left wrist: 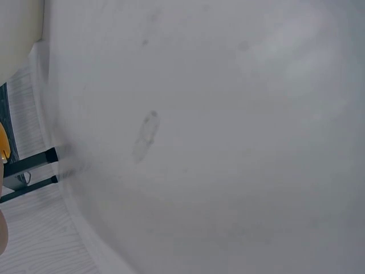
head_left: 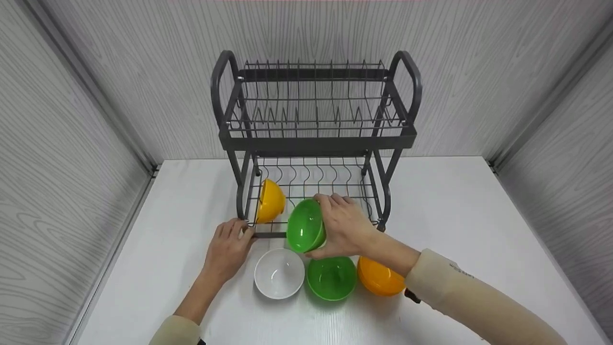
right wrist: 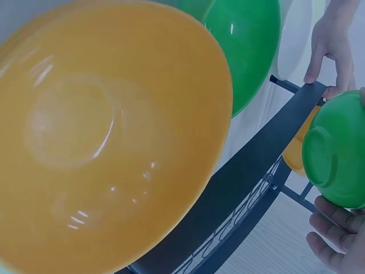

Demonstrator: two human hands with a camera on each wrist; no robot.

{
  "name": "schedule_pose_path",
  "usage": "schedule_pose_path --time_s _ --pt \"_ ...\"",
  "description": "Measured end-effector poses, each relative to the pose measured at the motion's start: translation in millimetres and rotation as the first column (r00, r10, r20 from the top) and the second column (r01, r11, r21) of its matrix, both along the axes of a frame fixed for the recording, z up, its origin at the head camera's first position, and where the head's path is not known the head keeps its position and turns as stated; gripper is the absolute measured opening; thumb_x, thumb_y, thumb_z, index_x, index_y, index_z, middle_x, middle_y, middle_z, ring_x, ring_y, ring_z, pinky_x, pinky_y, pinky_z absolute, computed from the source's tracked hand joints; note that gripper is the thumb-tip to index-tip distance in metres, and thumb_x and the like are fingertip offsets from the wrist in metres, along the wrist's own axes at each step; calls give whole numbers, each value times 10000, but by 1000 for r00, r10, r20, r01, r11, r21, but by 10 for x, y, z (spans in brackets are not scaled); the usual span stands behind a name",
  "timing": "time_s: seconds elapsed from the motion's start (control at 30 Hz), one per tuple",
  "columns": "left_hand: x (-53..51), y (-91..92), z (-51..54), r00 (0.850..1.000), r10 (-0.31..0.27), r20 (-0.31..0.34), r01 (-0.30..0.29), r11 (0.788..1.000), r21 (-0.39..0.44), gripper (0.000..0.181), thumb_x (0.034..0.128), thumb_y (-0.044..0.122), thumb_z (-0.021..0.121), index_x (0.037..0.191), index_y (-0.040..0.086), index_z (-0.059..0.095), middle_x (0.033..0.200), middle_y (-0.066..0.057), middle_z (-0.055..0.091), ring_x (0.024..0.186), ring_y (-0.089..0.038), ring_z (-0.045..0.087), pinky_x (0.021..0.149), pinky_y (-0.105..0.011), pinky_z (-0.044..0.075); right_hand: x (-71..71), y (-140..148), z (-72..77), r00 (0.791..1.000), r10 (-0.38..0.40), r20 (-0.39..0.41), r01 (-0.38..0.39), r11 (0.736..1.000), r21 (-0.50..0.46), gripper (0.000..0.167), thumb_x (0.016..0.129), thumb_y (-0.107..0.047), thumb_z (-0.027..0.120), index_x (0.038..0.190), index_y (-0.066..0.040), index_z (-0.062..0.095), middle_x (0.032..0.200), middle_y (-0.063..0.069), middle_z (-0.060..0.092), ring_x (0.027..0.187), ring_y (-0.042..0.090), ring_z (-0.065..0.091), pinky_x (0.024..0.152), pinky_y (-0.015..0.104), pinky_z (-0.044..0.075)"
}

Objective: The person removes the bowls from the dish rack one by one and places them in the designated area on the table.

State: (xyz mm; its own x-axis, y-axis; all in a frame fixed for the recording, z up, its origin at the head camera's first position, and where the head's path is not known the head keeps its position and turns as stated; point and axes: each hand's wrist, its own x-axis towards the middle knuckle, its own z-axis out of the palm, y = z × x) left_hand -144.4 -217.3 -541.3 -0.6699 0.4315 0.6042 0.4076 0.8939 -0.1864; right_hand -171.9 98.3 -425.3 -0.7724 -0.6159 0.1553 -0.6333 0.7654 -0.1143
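My right hand (head_left: 346,229) grips a green bowl (head_left: 304,227) by its rim and side, tilted with its opening to the left, over the front of the lower shelf of a dark dish rack (head_left: 318,143). The right wrist view shows that bowl's underside and foot (right wrist: 320,157). With my left hand (head_left: 229,250) I hold the lower shelf's front left corner, thumb and fingers about the bar. A yellow bowl (head_left: 271,202) stands on edge at the left of that shelf. The left wrist view shows mostly blank white surface.
In front of the rack stand a white bowl (head_left: 279,274), another green bowl (head_left: 332,279) and an orange bowl (head_left: 380,277) in a row on the white table (head_left: 445,215). My right forearm partly covers the orange bowl. Panelled walls (head_left: 546,96) enclose the back and sides.
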Motion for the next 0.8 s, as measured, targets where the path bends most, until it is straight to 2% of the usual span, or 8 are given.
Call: schedule_pose_path --time_s 0.13,0.33,0.6,0.8 --pt "-2 0 4 1000 5 2 -5 1000 0 260 901 237 820 1055 96 663 1083 -92 609 1131 -283 588 935 -419 567 47 31 -12 1000 -4 20 5 999 -38 1241 627 -804 820 1509 -71 345 1347 178 660 1255 394 637 1073 595 536" --pt "-7 2 7 1000 4 6 -4 1000 1 258 901 232 823 1063 91 680 1073 -102 618 1120 -299 596 951 -428 575 102 87 -45 1000 7 0 -7 998 -70 1243 632 -828 800 1512 -73 354 1398 150 644 1240 368 645 1065 584 547" --pt "-14 -3 4 1000 -2 9 2 1000 1 271 897 240 825 1072 90 681 1070 -100 617 1114 -295 597 946 -420 574 162 182 -90 999 43 -27 -47 987 -156 1189 652 -800 807 1480 -65 375 1357 113 671 1174 317 668 1020 508 585" --pt "-10 3 5 1000 -13 1 13 1000 9 257 900 230 817 1060 88 674 1062 -100 613 1093 -290 592 935 -423 579 213 231 -149 998 42 -36 -47 984 -172 1192 632 -781 828 1472 -70 368 1328 106 677 1132 302 672 976 471 604"
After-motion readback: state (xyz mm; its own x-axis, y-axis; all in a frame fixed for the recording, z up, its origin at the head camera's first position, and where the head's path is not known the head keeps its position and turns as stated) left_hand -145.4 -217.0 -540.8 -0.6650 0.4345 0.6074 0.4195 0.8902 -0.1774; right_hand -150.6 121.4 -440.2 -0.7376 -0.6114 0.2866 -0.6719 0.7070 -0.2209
